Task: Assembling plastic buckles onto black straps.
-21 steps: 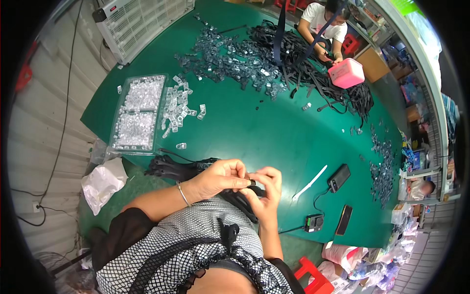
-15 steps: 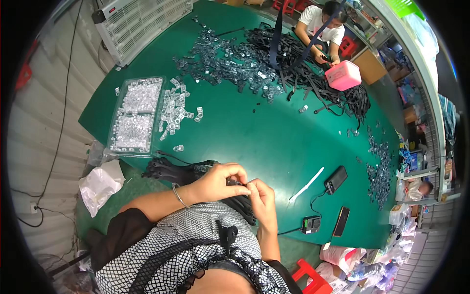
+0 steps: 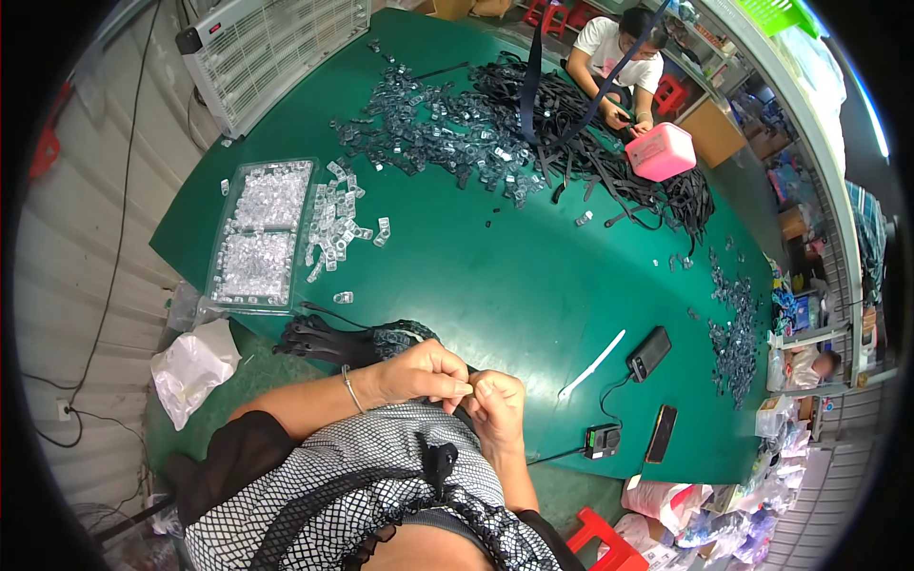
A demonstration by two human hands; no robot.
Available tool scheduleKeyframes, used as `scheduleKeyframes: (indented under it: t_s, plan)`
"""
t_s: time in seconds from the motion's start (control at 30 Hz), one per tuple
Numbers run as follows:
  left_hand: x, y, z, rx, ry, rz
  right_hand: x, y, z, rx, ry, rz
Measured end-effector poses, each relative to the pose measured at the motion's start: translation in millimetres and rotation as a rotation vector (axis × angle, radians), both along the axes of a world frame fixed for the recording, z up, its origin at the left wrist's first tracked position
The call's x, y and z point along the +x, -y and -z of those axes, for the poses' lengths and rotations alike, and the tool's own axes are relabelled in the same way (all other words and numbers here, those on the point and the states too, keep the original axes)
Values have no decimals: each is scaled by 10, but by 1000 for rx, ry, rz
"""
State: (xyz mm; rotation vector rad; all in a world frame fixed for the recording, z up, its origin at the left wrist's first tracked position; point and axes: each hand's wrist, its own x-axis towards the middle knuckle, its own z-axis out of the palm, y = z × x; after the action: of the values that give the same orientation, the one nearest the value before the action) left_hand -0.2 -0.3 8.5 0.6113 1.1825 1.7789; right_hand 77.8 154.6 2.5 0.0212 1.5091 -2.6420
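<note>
My left hand (image 3: 426,373) and my right hand (image 3: 496,404) meet at the table's near edge, in front of my body. Thumbs and fingers of both are pinched together, almost touching. Whatever lies between the fingertips is too small and too covered to make out. A bundle of black straps (image 3: 328,340) lies on the near edge beside my left wrist and runs in behind that hand. Dark clear plastic pieces (image 3: 405,330) rest at the bundle's end, just beyond my left knuckles.
Left on the green table (image 3: 457,266) sits a clear tray (image 3: 218,243) of small clear plastic pieces, with loose ones (image 3: 335,224) beside it. Far off are dark pieces (image 3: 419,119), black straps (image 3: 590,157), a pink container (image 3: 662,152) and a co-worker (image 3: 619,57). A power bank (image 3: 650,352) and phone (image 3: 662,434) lie right.
My right hand has moved slightly left and down and turned, its fingers curling in more. My left hand has dropped a little, and the dark pieces behind it show more.
</note>
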Motion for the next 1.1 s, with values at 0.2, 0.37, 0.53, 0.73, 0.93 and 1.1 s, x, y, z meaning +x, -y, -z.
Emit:
scheduleKeyframes:
  t_s: [0.2,0.37,0.53,0.73,0.93,1.1]
  plan:
    - [66,15,144,106,283,-67,-13,70,38,-217,53,-7]
    - [35,9,-3,-2,236,-48,-5,-6,36,-19,15,30]
    - [-56,-16,-134,-244,-128,-26,-223,-138,-244,1025,-588,246]
    - [-131,12,-196,-256,-121,8,-199,-161,-83,774,-446,242]
    - [-136,71,-125,-338,-264,-3,-183,-105,-72,628,-336,199]
    - [-109,59,-106,-194,-119,-44,-139,-136,6,438,-265,216]
